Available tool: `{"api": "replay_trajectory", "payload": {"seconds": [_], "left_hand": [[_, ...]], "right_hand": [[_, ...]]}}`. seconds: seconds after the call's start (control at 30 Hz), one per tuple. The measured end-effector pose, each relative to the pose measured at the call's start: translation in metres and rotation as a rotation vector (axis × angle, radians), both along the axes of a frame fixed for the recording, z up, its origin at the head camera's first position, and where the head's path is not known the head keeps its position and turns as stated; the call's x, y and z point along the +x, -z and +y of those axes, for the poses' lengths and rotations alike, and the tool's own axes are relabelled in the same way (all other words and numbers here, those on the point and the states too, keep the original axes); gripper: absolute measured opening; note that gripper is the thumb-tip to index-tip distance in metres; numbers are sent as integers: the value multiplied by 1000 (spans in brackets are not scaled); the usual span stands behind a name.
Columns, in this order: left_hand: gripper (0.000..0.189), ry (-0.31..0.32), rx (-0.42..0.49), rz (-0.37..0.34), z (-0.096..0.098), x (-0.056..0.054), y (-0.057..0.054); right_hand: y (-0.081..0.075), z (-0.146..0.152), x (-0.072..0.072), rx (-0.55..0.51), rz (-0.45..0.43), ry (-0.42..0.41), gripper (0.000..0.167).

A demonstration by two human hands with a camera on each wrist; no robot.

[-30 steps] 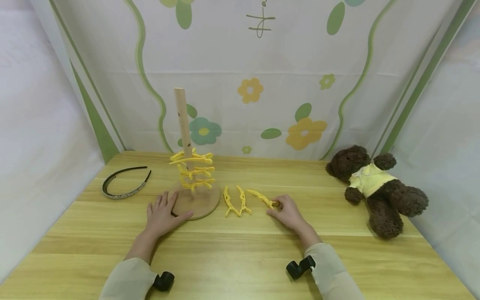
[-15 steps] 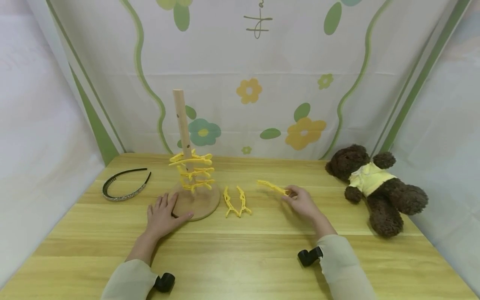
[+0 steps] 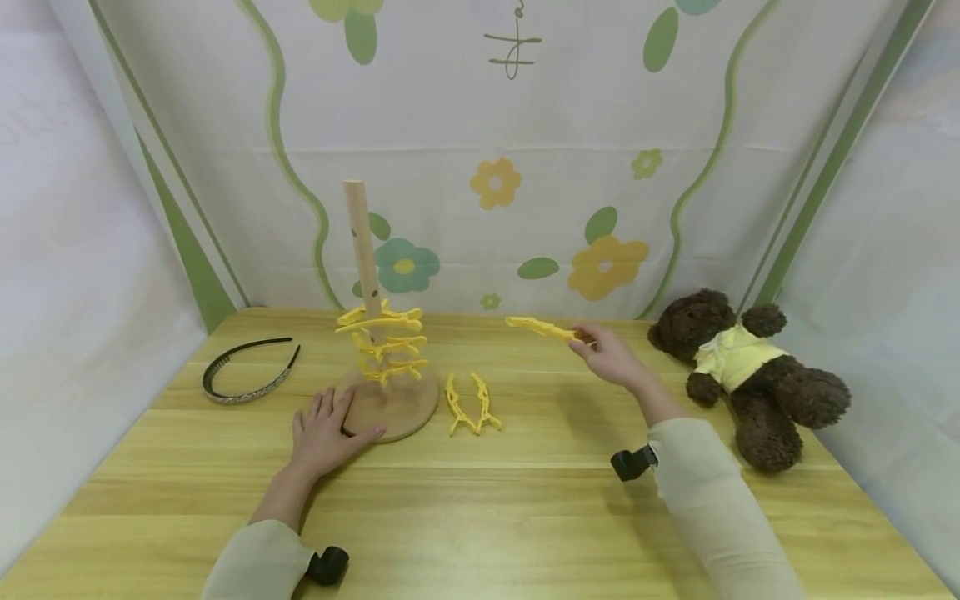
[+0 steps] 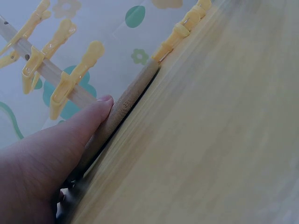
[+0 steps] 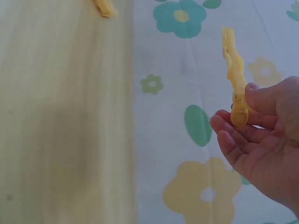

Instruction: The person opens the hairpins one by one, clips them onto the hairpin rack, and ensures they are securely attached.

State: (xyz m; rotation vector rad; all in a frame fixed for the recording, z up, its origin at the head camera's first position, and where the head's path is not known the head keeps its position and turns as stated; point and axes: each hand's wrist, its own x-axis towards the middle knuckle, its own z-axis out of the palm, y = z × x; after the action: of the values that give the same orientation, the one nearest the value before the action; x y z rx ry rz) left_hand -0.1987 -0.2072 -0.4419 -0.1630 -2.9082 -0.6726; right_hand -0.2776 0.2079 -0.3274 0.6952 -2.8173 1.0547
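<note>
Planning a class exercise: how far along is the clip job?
Looks done: yellow clips on the wooden post at three levels.
In hand: the right hand holds another clip above the table; the left hand touches the round base.
Apparently left: two clips lying on the table.

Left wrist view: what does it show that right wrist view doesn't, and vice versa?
Left wrist only: the left hand touching the wooden stand, with yellow clips on its post.

Right wrist only: the right hand pinching a single clip.

Both: the table, the flowered cloth and, at the top edge, part of at least one other clip.
</note>
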Motion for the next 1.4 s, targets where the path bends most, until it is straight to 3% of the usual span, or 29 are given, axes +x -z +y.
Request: {"api": "replay_trajectory", "payload": {"seconds": [0.2, 0.37, 0.6, 0.77, 1.07, 1.4], "left_hand": [[91, 1, 8, -4, 0, 0, -1], [91, 4, 11, -8, 1, 1, -3], [91, 4, -1, 0, 1, 1, -1], [91, 2, -5, 4, 1, 0, -1], [90, 2, 4, -5, 1, 3, -5], [90, 1, 2, 13, 1, 2, -5]], "right_hand": [[-31, -11, -8, 2, 3, -39, 37], [-55, -30, -11, 26, 62, -80, 32], [-78, -69, -15, 16, 118, -103, 25], [-86, -100, -14, 1, 106, -145, 19], [-88, -154, -13, -10, 151, -266, 14], [-91, -190, -11, 32, 151, -281, 18]]}}
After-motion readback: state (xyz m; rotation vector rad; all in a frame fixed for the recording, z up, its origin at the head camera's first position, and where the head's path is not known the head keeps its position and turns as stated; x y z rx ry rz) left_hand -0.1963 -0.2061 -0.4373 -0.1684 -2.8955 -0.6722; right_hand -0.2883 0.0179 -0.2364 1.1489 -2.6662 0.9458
